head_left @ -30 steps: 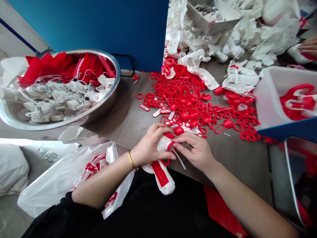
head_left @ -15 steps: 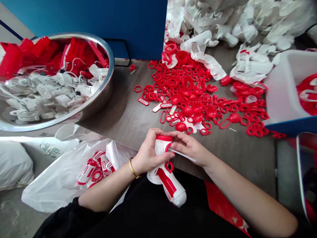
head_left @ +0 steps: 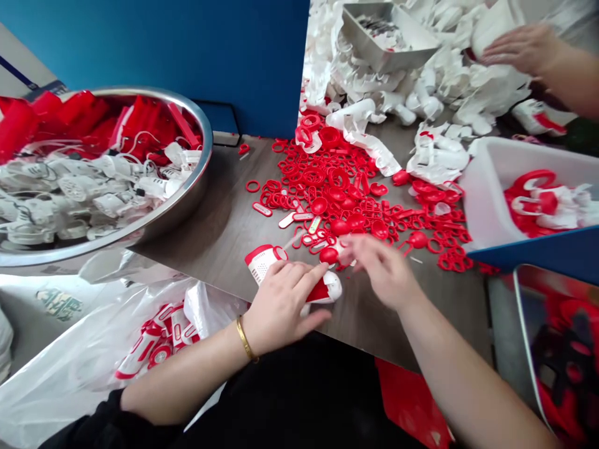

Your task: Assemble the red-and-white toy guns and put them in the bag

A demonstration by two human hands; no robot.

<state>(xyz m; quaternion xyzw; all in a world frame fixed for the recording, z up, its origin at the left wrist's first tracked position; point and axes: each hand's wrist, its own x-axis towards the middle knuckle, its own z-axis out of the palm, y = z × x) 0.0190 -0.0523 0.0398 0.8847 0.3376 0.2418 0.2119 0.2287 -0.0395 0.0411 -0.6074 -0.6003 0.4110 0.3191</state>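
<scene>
A white and red hair dryer [head_left: 265, 263] lies on its side at the table's near edge, its vented head to the left and its handle to the right. My left hand [head_left: 285, 296] is over its middle with the fingers closed across it, hiding part of the body; the thumb sticks out on the near side. My right hand [head_left: 386, 268] hovers at the near edge of the red parts pile [head_left: 337, 181]. Its fingers are apart and slightly blurred, close to a red domed piece [head_left: 328, 255]; I see nothing held in them.
A steel basin [head_left: 206, 149] with white motor units and red pieces stands left. Below it, a clear bag [head_left: 88, 349] contains red and white housings. On the right is a white bin [head_left: 486, 206]. Another person's hand [head_left: 519, 50] is among white parts at the back.
The hair dryer has gone from upright between both hands down onto the table. My right hand has left it and moved to the red pile. Another person's hand has appeared.
</scene>
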